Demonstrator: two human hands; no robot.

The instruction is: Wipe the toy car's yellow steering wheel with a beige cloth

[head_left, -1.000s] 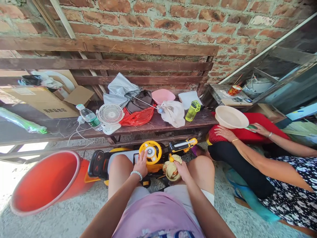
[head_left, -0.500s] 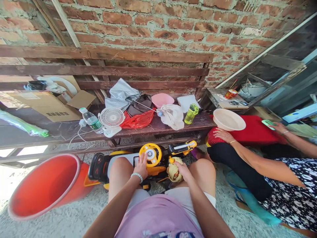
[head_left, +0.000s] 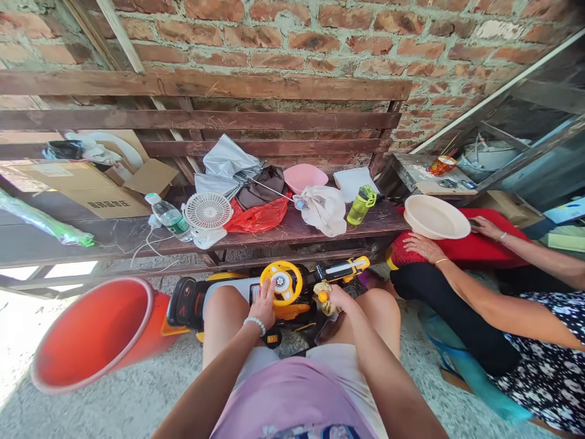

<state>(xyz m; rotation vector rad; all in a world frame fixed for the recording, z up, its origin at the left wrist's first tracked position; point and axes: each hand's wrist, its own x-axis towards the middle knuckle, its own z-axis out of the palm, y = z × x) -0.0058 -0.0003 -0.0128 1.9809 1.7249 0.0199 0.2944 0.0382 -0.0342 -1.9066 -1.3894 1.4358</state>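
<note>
My left hand (head_left: pixel 265 304) rests with fingers curled on the yellow steering wheel (head_left: pixel 281 282) of a yellow and black toy ride-on car (head_left: pixel 214 299) between my knees. My right hand (head_left: pixel 339 297) is closed around a crumpled yellowish cloth (head_left: pixel 323 292), pressed against the car's front near its yellow and black bumper (head_left: pixel 340 269). A white bead bracelet (head_left: pixel 253 322) circles my left wrist.
A wooden bench (head_left: pixel 137 235) ahead carries a small white fan (head_left: pixel 205 211), a water bottle (head_left: pixel 167 215), a red bag (head_left: pixel 258 216), a pink bowl (head_left: pixel 304 177) and a green bottle (head_left: pixel 361 205). An orange bucket (head_left: pixel 98 332) lies at left. At right another person's hands (head_left: pixel 423 245) hold a red cushion and a cream bowl (head_left: pixel 434 216).
My right hand has moved the cloth up and forward toward the car's front. The other person's far hand has put down a green object and come back to the cushion.
</note>
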